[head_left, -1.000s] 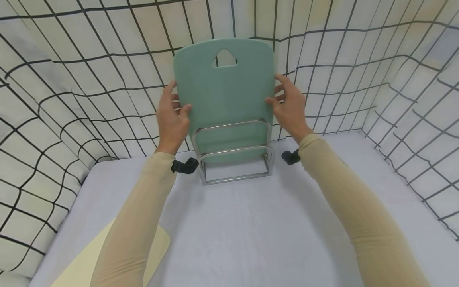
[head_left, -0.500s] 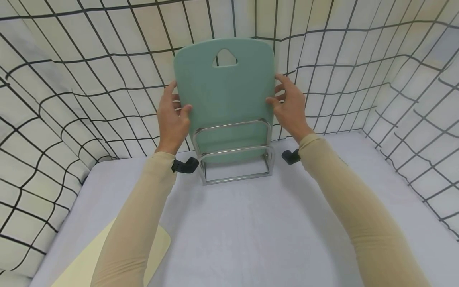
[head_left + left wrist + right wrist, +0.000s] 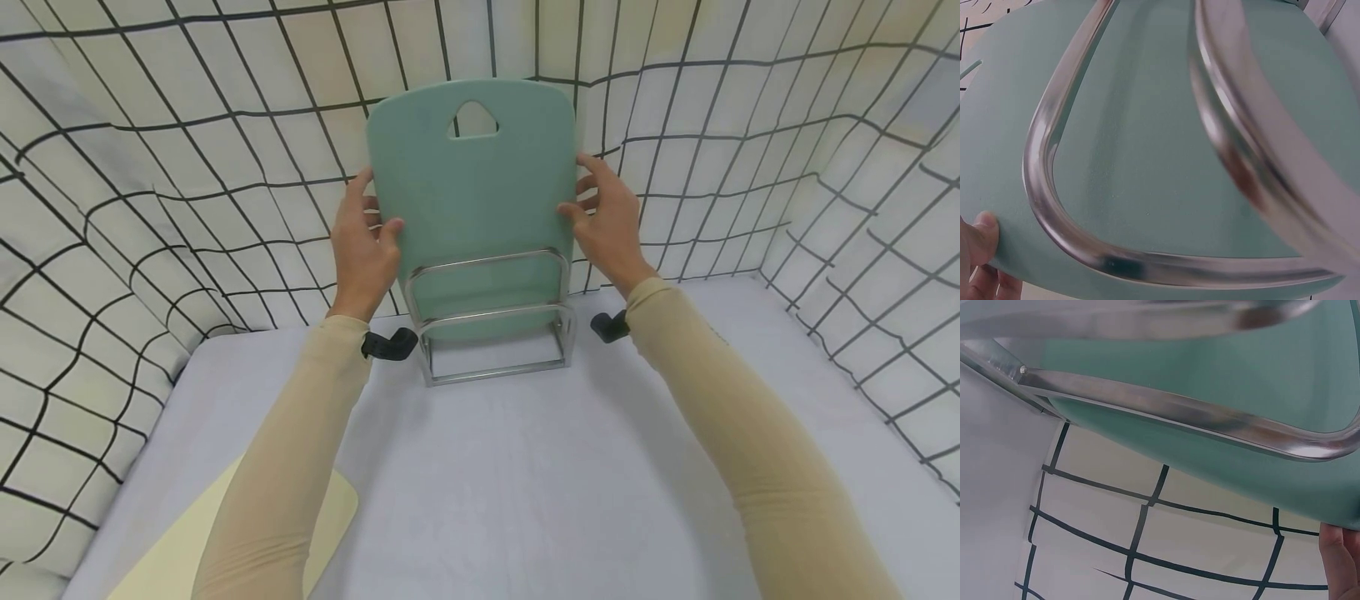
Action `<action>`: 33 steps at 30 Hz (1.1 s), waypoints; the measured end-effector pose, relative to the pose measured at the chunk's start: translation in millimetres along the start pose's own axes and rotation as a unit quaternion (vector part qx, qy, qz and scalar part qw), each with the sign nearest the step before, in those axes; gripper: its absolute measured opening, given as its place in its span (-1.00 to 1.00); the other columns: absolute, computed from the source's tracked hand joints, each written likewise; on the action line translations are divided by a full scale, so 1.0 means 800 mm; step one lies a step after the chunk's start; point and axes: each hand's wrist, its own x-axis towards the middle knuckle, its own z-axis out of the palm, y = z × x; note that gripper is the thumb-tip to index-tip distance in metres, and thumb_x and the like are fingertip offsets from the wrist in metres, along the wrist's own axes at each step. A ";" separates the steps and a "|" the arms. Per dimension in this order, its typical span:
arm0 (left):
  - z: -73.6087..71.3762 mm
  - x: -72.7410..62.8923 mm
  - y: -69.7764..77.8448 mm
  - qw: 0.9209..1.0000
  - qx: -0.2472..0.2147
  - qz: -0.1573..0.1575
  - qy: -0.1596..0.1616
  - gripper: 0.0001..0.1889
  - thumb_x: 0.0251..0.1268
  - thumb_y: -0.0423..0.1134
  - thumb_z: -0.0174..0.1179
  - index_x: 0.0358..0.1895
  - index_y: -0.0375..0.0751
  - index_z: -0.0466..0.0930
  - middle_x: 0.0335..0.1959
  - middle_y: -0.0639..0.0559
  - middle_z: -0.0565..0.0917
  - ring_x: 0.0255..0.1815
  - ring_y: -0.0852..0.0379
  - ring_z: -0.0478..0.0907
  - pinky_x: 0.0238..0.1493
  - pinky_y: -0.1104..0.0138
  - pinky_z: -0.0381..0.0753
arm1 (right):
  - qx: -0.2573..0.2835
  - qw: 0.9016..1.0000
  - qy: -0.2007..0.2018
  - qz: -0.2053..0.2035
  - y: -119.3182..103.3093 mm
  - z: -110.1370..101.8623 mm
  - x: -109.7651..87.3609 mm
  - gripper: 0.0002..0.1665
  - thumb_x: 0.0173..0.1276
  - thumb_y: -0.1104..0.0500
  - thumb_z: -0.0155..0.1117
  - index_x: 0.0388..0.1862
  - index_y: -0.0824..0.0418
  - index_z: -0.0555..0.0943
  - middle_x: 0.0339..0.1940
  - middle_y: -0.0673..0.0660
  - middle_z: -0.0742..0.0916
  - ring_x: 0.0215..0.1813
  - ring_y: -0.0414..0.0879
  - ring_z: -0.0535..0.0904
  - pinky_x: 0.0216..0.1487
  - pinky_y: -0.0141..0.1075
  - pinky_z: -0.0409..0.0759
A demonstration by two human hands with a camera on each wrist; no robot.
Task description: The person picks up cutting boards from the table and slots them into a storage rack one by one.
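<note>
A pale green cutting board [image 3: 480, 192] with a cut-out handle hole stands upright in the head view, leaning back a little. Its lower part is behind the two front loops of a metal rack [image 3: 495, 312]. My left hand [image 3: 363, 250] holds the board's left edge, thumb on the front face and fingers behind. At the opposite edge my right hand [image 3: 606, 221] grips it the same way. In the left wrist view the thumb [image 3: 985, 234] presses the board beside the rack's tube. Only some fingers [image 3: 1338, 559] show at the board's edge in the right wrist view.
A cream-coloured flat board [image 3: 330, 517] lies at the front left, partly under the left forearm. The table [image 3: 540, 483] has a white cover. White cloth with a black grid [image 3: 720, 167] closes in the back and both sides.
</note>
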 end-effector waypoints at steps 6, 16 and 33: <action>0.000 0.001 0.002 1.000 0.001 -0.005 -0.006 -0.33 0.52 -0.42 0.12 0.61 -0.03 0.18 0.21 -0.26 0.56 0.17 -0.15 0.69 0.31 0.11 0.68 | 0.002 1.000 -0.001 0.000 0.000 -0.001 0.001 -0.24 0.45 0.27 0.34 0.57 0.05 0.35 0.16 0.26 0.67 0.10 0.13 0.73 0.17 -0.07 0.76; -0.002 0.001 0.006 1.000 -0.004 -0.010 -0.009 -0.33 0.53 -0.42 0.10 0.61 0.00 0.17 0.20 -0.27 0.56 0.18 -0.16 0.68 0.32 0.09 0.68 | 0.003 1.000 -0.005 0.006 -0.001 -0.002 0.002 -0.24 0.46 0.26 0.33 0.58 0.03 0.33 0.17 0.25 0.67 0.12 0.12 0.73 0.17 -0.08 0.76; -0.002 0.000 0.002 1.000 0.000 -0.002 -0.013 -0.33 0.53 -0.42 0.10 0.62 -0.06 0.16 0.19 -0.28 0.55 0.15 -0.17 0.68 0.26 0.07 0.71 | 0.011 1.000 -0.013 0.012 -0.002 -0.001 0.000 -0.24 0.46 0.28 0.32 0.58 0.06 0.33 0.18 0.27 0.66 0.13 0.14 0.72 0.17 -0.06 0.76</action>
